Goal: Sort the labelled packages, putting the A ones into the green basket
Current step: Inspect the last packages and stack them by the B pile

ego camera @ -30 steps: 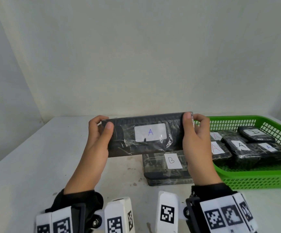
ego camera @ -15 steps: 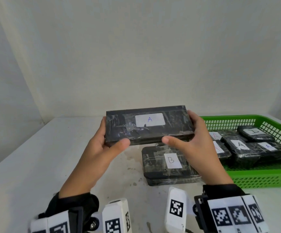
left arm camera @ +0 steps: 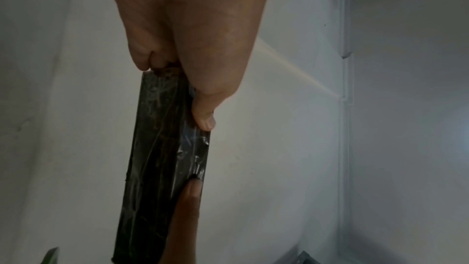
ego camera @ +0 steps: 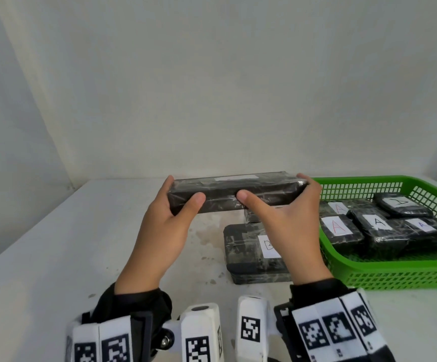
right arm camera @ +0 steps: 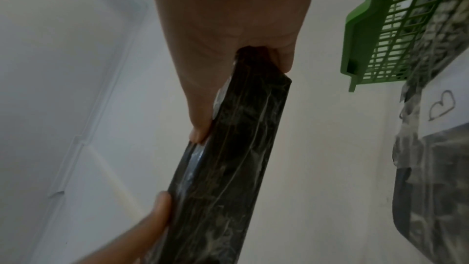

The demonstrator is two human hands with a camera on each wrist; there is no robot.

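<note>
Both my hands hold the package level above the desk: left grip on one end, right grip on the other. Basket just right, B package below.

Head view's bright and evenly lit, soft shadows, wide-angle bend at the edges. Both wrist shots are way dimmer and grainy, with blur creeping in nearest the lens and glare on the package wrap.

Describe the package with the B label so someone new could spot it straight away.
Start at the green basket on the white table. Just outside its left wall lies a flat black wrapped package. Its white label reads B, and it sits on the table, not in the basket.
</note>
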